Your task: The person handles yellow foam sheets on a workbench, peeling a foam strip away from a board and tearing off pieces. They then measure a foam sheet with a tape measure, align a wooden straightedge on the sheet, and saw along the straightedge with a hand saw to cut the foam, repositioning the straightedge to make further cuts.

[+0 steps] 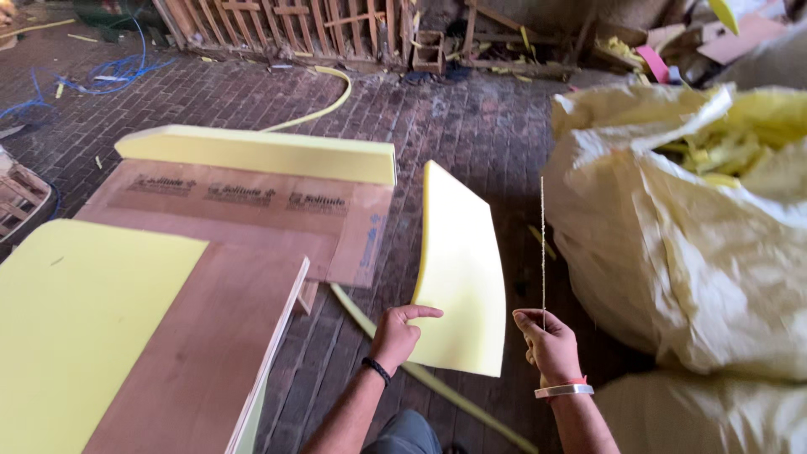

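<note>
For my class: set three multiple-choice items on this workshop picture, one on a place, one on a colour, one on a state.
1. Where is the big sack?
A. at the picture's right
B. on the plywood
C. behind the fence

2. What colour is the foam sheet?
A. blue
B. yellow
C. red

3. How is the string that the right hand grips?
A. coiled on the floor
B. knotted round the sack
C. stretched straight upward

Answers: 1 A, it fills the right side; 2 B, the sheet held by the left hand is pale yellow; 3 C, it rises as a thin vertical line.
</note>
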